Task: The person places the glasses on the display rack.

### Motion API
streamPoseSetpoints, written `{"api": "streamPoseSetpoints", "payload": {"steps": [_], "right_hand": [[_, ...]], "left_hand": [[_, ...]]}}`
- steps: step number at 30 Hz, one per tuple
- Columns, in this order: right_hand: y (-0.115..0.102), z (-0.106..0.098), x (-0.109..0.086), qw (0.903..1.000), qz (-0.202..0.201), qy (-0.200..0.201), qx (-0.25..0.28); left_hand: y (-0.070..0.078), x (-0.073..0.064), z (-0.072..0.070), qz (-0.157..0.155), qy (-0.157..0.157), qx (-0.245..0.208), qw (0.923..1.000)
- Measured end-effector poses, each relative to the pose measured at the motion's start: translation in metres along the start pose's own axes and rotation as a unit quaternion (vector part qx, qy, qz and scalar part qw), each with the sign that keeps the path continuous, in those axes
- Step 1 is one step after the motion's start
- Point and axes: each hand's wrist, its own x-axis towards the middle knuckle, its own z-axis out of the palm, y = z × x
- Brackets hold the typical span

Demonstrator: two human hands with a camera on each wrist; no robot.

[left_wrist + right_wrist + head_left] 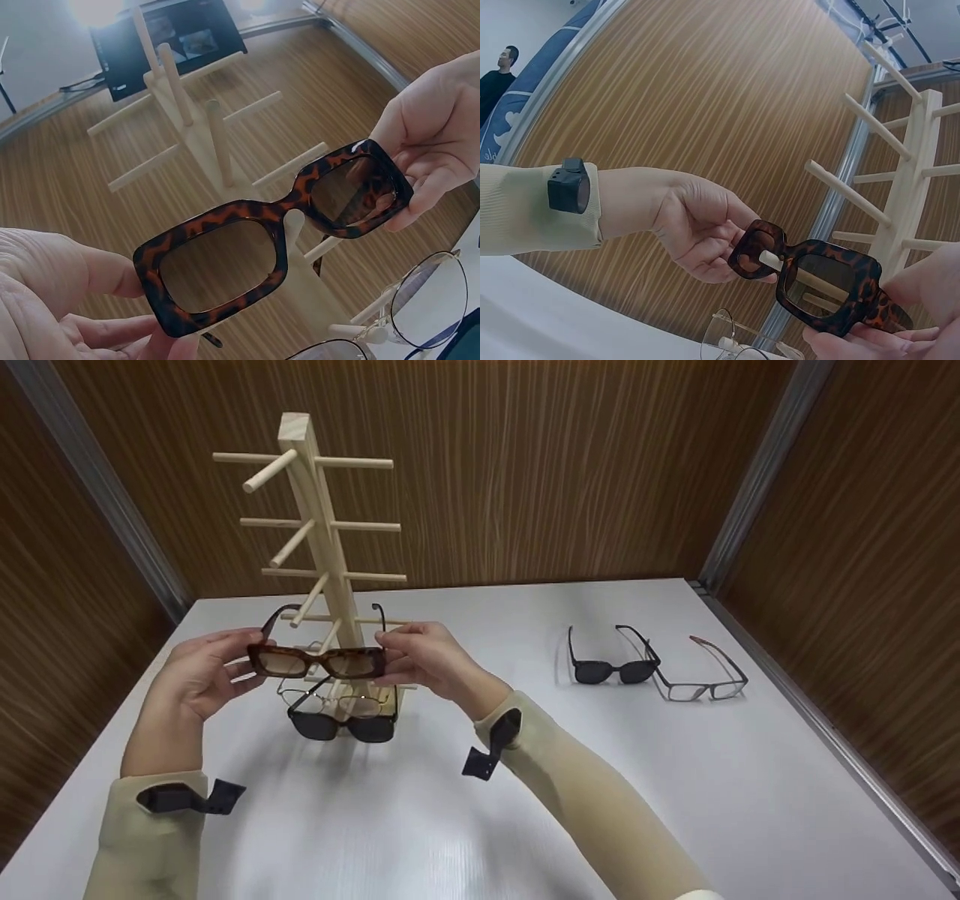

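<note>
Tortoiseshell sunglasses (pixel 349 664) with brown lenses are held level in front of a wooden display rack (pixel 319 502), temples toward its post. My left hand (pixel 201 667) grips one end of the frame, thumb and fingers around it. At the other end, my right hand (pixel 427 658) pinches the hinge and temple. In the left wrist view, a peg tip (pixel 294 223) shows right under the bridge; whether the bridge touches it, I cannot tell. Below hang thin gold-rimmed glasses (pixel 360 705) and, lower, black sunglasses (pixel 315 726).
Bare pegs (pixel 270 471) stick out from the rack's upper levels. To the right on the white table (pixel 525 795) lie other black sunglasses (pixel 615 672), touching or close to clear-lens glasses (pixel 709 690). Wood-grain panels (pixel 525 472) enclose the table's back and sides.
</note>
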Motion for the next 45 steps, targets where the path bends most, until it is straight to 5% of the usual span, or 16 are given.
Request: {"api": "streamPoseSetpoints", "payload": {"steps": [22, 35, 45], "right_hand": [[-0.009, -0.021, 0.012, 0.9984, -0.001, 0.0, -0.056], [-0.007, -0.026, 0.007, 0.9968, -0.036, 0.017, -0.069], [-0.004, -0.033, 0.004, 0.999, -0.004, -0.011, -0.044]], "left_hand": [[-0.012, -0.007, 0.013, -0.005, 0.004, 0.003, 1.0], [-0.014, -0.005, 0.02, 0.012, 0.003, 0.013, 0.9998], [-0.016, -0.006, 0.015, -0.002, 0.007, 0.002, 1.0]]}}
